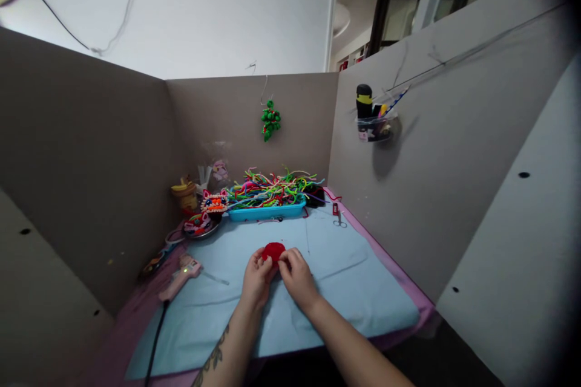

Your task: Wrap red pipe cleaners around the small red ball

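A round, fuzzy red piece (274, 251) is held up between my two hands over the blue cloth (336, 302). My left hand (256, 275) grips its left side, thumb on the near face. At its lower right edge, the fingers of my right hand (297, 275) are pinched together against it. Whether it is coiled chenille stem or another material is too small to tell. A pink glue gun (181, 278) with a lit spot lies on the cloth to the left, its cord running toward me.
Behind my hands stands a blue tray (267, 213) heaped with colourful chenille stems (276, 187). Small scissors (339, 223) lie at the back right. A bowl (202, 233) with fuzzy crafts is at the back left. Grey panels (254, 151) enclose the table; a cup of tools (376, 128) hangs right.
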Demonstrator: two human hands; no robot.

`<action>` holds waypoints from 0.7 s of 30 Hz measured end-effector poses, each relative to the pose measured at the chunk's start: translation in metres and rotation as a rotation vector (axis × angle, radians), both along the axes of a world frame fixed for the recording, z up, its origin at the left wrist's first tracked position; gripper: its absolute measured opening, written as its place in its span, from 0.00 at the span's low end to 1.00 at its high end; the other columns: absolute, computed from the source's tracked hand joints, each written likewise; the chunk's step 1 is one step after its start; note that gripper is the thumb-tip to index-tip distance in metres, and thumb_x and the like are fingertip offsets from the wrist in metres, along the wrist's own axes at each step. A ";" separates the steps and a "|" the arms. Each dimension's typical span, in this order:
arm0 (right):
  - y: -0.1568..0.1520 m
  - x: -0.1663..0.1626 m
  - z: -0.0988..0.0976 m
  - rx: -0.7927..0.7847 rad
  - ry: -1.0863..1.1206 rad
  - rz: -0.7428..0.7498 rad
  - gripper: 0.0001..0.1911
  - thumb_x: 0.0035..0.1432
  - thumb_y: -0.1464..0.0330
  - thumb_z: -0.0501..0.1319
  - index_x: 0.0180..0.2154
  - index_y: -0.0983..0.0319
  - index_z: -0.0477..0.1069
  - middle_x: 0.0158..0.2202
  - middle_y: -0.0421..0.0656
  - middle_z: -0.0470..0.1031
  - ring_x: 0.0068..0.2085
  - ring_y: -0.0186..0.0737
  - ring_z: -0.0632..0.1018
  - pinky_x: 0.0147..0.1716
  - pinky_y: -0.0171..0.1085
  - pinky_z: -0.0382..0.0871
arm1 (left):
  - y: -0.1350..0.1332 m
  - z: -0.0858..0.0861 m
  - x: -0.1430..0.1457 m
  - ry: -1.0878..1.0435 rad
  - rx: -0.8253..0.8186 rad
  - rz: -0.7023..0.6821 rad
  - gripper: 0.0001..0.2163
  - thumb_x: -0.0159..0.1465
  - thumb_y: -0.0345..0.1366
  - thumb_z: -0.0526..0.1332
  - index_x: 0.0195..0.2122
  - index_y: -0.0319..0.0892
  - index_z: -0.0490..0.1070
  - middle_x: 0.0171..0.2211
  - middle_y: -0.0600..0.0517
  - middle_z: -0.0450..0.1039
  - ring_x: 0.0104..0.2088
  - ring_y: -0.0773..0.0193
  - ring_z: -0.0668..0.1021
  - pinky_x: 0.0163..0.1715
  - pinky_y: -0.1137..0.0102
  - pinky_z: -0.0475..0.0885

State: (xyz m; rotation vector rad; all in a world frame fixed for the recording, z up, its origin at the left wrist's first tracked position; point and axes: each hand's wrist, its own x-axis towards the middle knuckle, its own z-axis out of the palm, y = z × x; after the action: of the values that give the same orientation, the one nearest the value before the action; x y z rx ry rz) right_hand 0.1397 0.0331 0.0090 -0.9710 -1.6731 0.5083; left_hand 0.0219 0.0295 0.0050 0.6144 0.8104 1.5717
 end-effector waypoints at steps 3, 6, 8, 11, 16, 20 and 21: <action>0.004 0.003 -0.003 -0.054 0.044 -0.024 0.08 0.56 0.75 0.54 0.29 0.58 0.66 0.31 0.41 0.68 0.35 0.40 0.71 0.37 0.37 0.64 | 0.000 -0.001 -0.006 0.237 -0.036 0.024 0.18 0.51 0.42 0.69 0.39 0.42 0.68 0.32 0.49 0.77 0.30 0.62 0.79 0.30 0.69 0.73; 0.009 0.008 -0.005 -0.103 0.074 -0.028 0.07 0.55 0.75 0.55 0.29 0.59 0.66 0.31 0.40 0.69 0.35 0.40 0.71 0.37 0.37 0.64 | -0.005 0.002 -0.017 0.754 0.054 0.085 0.12 0.57 0.45 0.62 0.36 0.42 0.72 0.25 0.51 0.74 0.24 0.62 0.75 0.26 0.69 0.69; 0.010 0.008 -0.005 -0.110 0.092 -0.022 0.06 0.55 0.75 0.55 0.29 0.59 0.67 0.31 0.40 0.69 0.35 0.40 0.72 0.37 0.37 0.64 | -0.010 0.006 -0.024 1.093 0.209 0.195 0.09 0.58 0.43 0.62 0.33 0.43 0.74 0.28 0.50 0.74 0.26 0.61 0.74 0.31 0.67 0.69; 0.010 0.006 -0.003 -0.093 0.113 -0.014 0.07 0.55 0.75 0.55 0.29 0.58 0.68 0.30 0.40 0.69 0.35 0.40 0.71 0.36 0.37 0.64 | -0.015 0.012 -0.028 1.339 0.397 0.242 0.07 0.60 0.39 0.59 0.36 0.45 0.75 0.33 0.49 0.73 0.33 0.59 0.75 0.37 0.65 0.69; 0.009 0.003 0.000 -0.081 0.070 0.016 0.07 0.55 0.75 0.55 0.29 0.59 0.68 0.31 0.41 0.69 0.35 0.40 0.71 0.36 0.37 0.64 | -0.009 0.016 -0.025 1.460 0.486 0.151 0.07 0.63 0.36 0.55 0.37 0.45 0.72 0.36 0.47 0.70 0.36 0.58 0.74 0.37 0.65 0.69; 0.011 0.004 0.003 -0.066 0.032 0.038 0.08 0.55 0.76 0.54 0.29 0.58 0.68 0.31 0.41 0.70 0.35 0.41 0.71 0.37 0.38 0.64 | 0.000 0.014 -0.025 1.479 0.494 0.112 0.05 0.61 0.33 0.55 0.33 0.45 0.69 0.35 0.48 0.68 0.35 0.58 0.72 0.37 0.65 0.68; 0.012 0.004 0.004 -0.058 0.023 0.038 0.08 0.55 0.76 0.54 0.29 0.58 0.69 0.31 0.41 0.70 0.35 0.41 0.71 0.37 0.38 0.64 | 0.002 0.013 -0.025 1.463 0.486 0.105 0.04 0.61 0.33 0.54 0.32 0.45 0.68 0.34 0.49 0.67 0.35 0.58 0.72 0.37 0.65 0.68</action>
State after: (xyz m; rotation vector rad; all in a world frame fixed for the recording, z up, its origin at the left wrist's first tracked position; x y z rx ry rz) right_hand 0.1433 0.0446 0.0131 -0.9737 -1.6671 0.5943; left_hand -0.0035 0.0316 0.0185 2.2103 1.4914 1.2213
